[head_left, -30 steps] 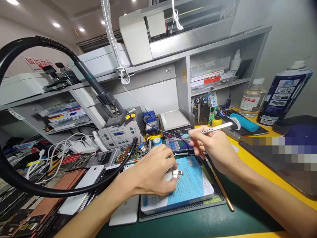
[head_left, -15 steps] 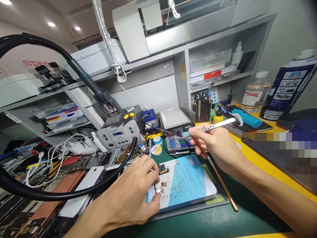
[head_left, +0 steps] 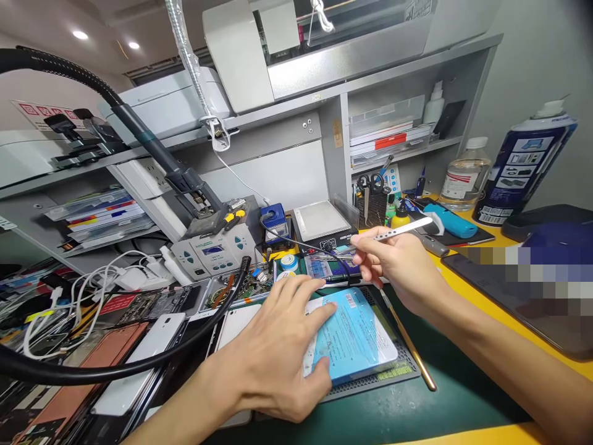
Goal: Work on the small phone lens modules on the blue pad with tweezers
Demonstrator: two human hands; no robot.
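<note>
My left hand (head_left: pixel 287 346) lies over the left part of a blue and white box (head_left: pixel 354 337), fingers spread and thumb near its front side. Whatever lies on the box under that palm is hidden. My right hand (head_left: pixel 393 259) is closed around metal tweezers (head_left: pixel 403 229) with a row of holes, held above and behind the box. The tweezers' tips point left, over a clear-lidded case. Beneath the box is a grey perforated mat (head_left: pixel 393 372) on the green work mat. A gold-coloured stick (head_left: pixel 410 343) lies just right of the box.
A black hose (head_left: pixel 152 364) arcs across the left side over several phones. Behind stand a soldering station (head_left: pixel 217 253), a hot plate (head_left: pixel 324 222) and a scissors holder (head_left: pixel 370 207). A liquid bottle (head_left: pixel 463 179) and a spray can (head_left: pixel 519 167) stand at the right.
My left hand has moved right and spread its fingers, covering the camera module and small flex parts seen on the box before. My right hand keeps the tweezers in nearly the same pose.
</note>
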